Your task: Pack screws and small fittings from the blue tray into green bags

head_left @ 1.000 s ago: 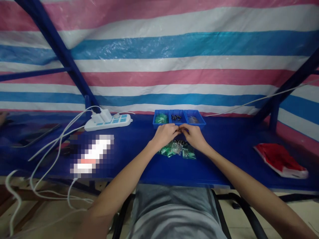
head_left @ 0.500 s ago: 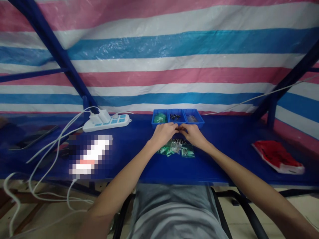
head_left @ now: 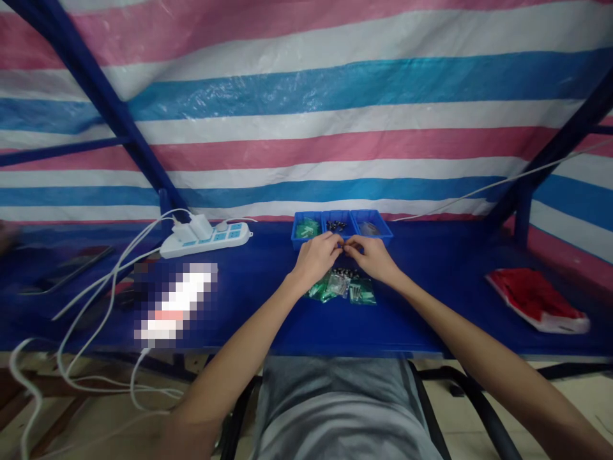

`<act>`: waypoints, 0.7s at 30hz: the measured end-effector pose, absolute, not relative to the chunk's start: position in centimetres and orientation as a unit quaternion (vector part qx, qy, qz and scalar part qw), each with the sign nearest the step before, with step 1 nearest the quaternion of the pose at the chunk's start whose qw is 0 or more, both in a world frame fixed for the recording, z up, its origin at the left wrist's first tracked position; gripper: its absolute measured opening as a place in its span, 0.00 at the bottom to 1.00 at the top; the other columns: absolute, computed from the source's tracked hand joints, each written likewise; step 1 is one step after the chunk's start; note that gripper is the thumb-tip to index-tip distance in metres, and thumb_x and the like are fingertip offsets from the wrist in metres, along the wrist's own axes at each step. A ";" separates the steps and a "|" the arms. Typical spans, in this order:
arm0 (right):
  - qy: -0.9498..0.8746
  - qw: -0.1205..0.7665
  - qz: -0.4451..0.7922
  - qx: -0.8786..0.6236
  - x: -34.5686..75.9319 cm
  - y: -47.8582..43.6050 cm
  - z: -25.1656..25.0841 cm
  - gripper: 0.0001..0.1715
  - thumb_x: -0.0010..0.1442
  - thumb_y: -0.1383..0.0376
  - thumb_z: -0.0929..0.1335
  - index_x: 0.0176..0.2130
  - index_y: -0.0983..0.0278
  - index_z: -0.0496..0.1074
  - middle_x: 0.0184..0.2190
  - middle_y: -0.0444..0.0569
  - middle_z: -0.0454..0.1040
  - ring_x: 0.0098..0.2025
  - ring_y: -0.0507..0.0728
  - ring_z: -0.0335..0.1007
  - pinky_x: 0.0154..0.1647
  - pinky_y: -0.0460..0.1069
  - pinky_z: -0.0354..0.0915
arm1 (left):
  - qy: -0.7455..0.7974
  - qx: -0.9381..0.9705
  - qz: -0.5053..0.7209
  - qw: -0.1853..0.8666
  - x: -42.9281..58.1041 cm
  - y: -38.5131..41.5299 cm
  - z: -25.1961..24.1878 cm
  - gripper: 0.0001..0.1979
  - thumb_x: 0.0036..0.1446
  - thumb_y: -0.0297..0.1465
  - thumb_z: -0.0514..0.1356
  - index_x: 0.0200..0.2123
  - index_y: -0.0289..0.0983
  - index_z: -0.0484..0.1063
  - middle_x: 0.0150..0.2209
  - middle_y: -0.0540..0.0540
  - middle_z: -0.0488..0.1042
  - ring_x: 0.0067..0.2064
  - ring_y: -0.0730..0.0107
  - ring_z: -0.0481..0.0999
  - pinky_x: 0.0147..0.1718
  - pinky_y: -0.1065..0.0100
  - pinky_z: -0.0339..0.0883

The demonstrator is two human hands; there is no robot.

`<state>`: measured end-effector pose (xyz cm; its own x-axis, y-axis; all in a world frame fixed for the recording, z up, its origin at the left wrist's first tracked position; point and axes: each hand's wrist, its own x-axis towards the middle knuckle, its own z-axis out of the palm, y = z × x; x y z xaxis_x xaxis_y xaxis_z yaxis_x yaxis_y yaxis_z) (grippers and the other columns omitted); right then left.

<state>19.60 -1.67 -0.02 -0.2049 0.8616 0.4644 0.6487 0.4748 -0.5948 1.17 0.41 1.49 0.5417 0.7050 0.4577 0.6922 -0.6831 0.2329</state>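
My left hand (head_left: 315, 257) and my right hand (head_left: 370, 257) meet fingertip to fingertip just in front of three blue bins. Both are closed in a pinch around something small and dark, too tiny to name. The left bin (head_left: 297, 243) holds green packets, the middle bin (head_left: 353, 232) small dark and silvery parts, and the right bin (head_left: 385, 240) something flat and brownish. Below my hands lie small green plastic packets (head_left: 363, 292), a clear packet (head_left: 339, 284) with metal parts, and a little heap of dark and silvery parts (head_left: 350, 273).
A white power strip (head_left: 211, 240) with plugged-in chargers and white cables stands at the back left. A blurred-out bright device (head_left: 177, 303) and a dark tablet-like slab (head_left: 71, 268) lie nearer. A red and white packet (head_left: 536, 300) rests at the right of the blue table (head_left: 445, 313).
My hands stay pinched together at almost the same place, with only slight finger movement. The view has tilted a little. Bins and packets have not moved.
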 end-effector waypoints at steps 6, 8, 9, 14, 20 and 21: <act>-0.766 0.399 0.104 -0.493 19.5 -1.6 -0.6 0.09 0.64 0.68 0.65 0.40 0.64 0.76 0.34 0.49 0.81 0.34 0.58 0.77 0.35 0.49 0.64 | 0.388 0.866 0.301 0.095 1.2 1.1 0.8 0.08 0.63 0.30 0.61 0.45 0.39 0.74 0.42 0.47 0.76 0.39 0.68 0.76 0.34 0.69 0.67; -0.772 0.397 0.090 -0.489 19.5 -1.5 -0.9 0.09 0.64 0.69 0.65 0.41 0.64 0.76 0.35 0.50 0.81 0.36 0.59 0.77 0.37 0.50 0.65 | 0.389 0.865 0.299 0.100 1.2 1.3 0.6 0.07 0.63 0.30 0.60 0.45 0.39 0.74 0.42 0.46 0.77 0.39 0.67 0.76 0.34 0.69 0.66; -0.774 0.399 0.084 -0.485 19.4 -1.5 -1.0 0.09 0.64 0.69 0.65 0.42 0.64 0.75 0.35 0.50 0.81 0.37 0.59 0.77 0.39 0.50 0.66 | 0.391 0.865 0.299 0.098 1.1 1.3 0.5 0.07 0.63 0.30 0.60 0.45 0.39 0.74 0.42 0.46 0.77 0.39 0.67 0.76 0.34 0.69 0.66; -0.789 0.396 0.064 -0.465 19.6 -1.0 -1.6 0.12 0.63 0.71 0.65 0.45 0.64 0.73 0.39 0.52 0.79 0.41 0.59 0.76 0.44 0.51 0.67 | 0.396 0.863 0.299 0.099 1.1 1.4 0.2 0.06 0.65 0.30 0.58 0.44 0.39 0.74 0.43 0.46 0.78 0.40 0.66 0.76 0.34 0.69 0.65; -0.790 0.380 0.073 -0.476 19.9 -0.7 -1.8 0.09 0.64 0.70 0.66 0.43 0.64 0.75 0.38 0.52 0.79 0.40 0.60 0.76 0.42 0.51 0.65 | 0.382 0.865 0.300 0.124 1.4 1.4 0.1 0.10 0.68 0.35 0.55 0.39 0.39 0.74 0.41 0.46 0.78 0.40 0.64 0.77 0.35 0.68 0.65; -0.789 0.380 0.080 -0.477 19.8 -0.8 -1.7 0.08 0.64 0.69 0.66 0.41 0.64 0.75 0.37 0.52 0.79 0.39 0.60 0.76 0.41 0.51 0.64 | 0.382 0.865 0.301 0.124 1.4 1.3 0.2 0.11 0.69 0.36 0.54 0.39 0.39 0.73 0.39 0.46 0.78 0.40 0.64 0.76 0.34 0.68 0.65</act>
